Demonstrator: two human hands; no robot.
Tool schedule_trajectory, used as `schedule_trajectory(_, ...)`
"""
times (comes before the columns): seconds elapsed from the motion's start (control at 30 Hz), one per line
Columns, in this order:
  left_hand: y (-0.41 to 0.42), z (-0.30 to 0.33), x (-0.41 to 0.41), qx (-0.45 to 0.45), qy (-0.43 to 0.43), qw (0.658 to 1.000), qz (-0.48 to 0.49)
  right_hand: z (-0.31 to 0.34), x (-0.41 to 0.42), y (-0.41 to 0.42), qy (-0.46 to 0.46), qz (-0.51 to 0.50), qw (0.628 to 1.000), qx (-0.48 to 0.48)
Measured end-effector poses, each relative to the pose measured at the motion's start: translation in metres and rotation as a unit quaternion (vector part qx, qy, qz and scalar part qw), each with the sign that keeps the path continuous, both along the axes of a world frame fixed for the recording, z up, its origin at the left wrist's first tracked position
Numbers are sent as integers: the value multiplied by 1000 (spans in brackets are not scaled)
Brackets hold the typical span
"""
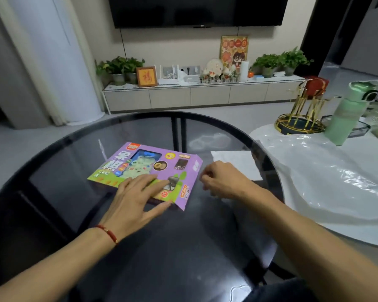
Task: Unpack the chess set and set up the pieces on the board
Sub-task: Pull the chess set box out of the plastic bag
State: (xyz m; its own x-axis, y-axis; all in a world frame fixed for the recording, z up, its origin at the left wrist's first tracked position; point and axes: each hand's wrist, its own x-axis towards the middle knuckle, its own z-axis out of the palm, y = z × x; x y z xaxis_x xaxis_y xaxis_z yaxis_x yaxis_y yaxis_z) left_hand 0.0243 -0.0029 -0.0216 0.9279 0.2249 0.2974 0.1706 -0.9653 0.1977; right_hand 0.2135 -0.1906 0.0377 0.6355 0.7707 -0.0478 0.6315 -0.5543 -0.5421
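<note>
Packaging is not yet opened: the chess set box, purple and green with a clear window in its lid, lies flat on the round dark glass desk, its long axis running from the near right corner to the far left. The left hand is laid on the near part of the lid, fingers straight and spread, pressing the box down rather than grasping it. The right hand is held just beside the right end of the box, where a purple end flap stands slightly open. Its fingers are curled inward, and nothing can be seen held in them; whether the fingertips touch the flap cannot be told.

The coming move is judged to turn on that right end. The flap lies directly left of the right hand and is nearer to it than to the left, so the opening would most naturally be made there while the box is steadied by the left hand. No board or pieces are out yet, so the task is judged to be at its very start. A white sheet of paper lies on the desk beyond the right hand.
</note>
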Motion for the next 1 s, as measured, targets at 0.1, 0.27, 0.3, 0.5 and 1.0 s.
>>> schedule_trajectory(0.1,14,-1,1,-13,-3,1000,-17,-7,-11,26,198,-37,979,-16)
schedule_trajectory(0.27,34,-4,0,-7,-32,999,-27,-2,-13,47,424,-133,894,56)
schedule_trajectory(0.3,40,-5,-1,-8,-37,999,-29,-2,-14,51,462,-154,871,72)
schedule_trajectory(0.5,56,-6,-6,-10,-37,999,-1,-8,-26,74,519,-160,820,180)
schedule_trajectory(1.0,26,-7,11,-56,-65,989,124,-28,-39,107,16,-82,993,-82)
